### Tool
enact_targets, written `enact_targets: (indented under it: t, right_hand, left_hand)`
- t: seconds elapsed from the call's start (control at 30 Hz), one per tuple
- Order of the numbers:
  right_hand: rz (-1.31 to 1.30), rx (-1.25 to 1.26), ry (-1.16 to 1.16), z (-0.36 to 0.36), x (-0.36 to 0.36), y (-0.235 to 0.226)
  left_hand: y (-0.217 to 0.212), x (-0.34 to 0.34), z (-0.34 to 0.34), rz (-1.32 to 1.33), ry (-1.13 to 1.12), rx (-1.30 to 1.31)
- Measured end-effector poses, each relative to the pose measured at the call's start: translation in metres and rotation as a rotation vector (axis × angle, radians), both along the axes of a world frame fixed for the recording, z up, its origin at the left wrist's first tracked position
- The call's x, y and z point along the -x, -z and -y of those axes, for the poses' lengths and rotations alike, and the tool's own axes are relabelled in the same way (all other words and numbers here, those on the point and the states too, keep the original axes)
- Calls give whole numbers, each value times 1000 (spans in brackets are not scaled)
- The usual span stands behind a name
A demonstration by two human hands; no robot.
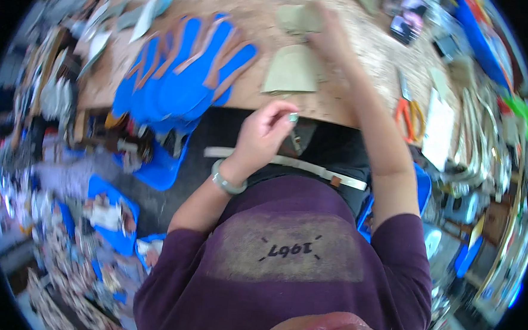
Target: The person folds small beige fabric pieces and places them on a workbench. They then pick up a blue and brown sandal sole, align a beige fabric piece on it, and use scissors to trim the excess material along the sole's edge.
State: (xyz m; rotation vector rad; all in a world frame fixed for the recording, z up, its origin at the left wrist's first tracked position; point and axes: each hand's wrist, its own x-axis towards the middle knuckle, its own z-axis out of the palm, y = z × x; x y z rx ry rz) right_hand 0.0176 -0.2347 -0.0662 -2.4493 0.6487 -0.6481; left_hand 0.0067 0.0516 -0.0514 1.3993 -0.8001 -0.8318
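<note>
My left hand (258,136) is in front of the table's near edge, above my lap. Its fingers are curled with thumb and forefinger together; a small pale greenish bit shows at their tips, too small to name. Farther forward, my right hand (331,40) reaches over the table, blurred by motion, beside the edges of two pale green flat pieces. The nearer piece (291,71) is a trapezoid lying close to the table edge. Beyond it lies the farther piece (291,18), next to my right fingers, whose grip is unclear.
Blue and brown sole-shaped pieces (181,89) are fanned out at left on the worn table (248,9). Orange-handled scissors (405,115) lie at right by a white strip (438,129). A phone (407,23) sits far right. Blue bins (167,163) stand below the table.
</note>
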Motion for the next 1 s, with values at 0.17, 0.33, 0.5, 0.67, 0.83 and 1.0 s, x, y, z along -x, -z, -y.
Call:
enact_targets:
  t: [0.17, 0.33, 0.5, 0.67, 0.83, 1.0]
  right_hand:
    - [-173, 490, 178, -15, -8, -33]
    - [209, 592, -649, -77, -51, -47]
    - [74, 823, -824, -116, -75, -41]
    - [-268, 548, -1007, -114, -66, -123]
    - [428, 106, -496, -60, -12, -123]
    - [224, -299, -45, -38, 111, -65]
  left_hand:
    - [-14, -3, -15, 64, -19, -27]
    - [-15, -1, -23, 103, -52, -51]
    - [-21, -9, -22, 418, -147, -33]
    - [-15, -32, -24, 610, -270, -48]
    - [-3, -38, -1, 737, -271, 20]
    - [-4, -45, 30, 1004, -310, -54]
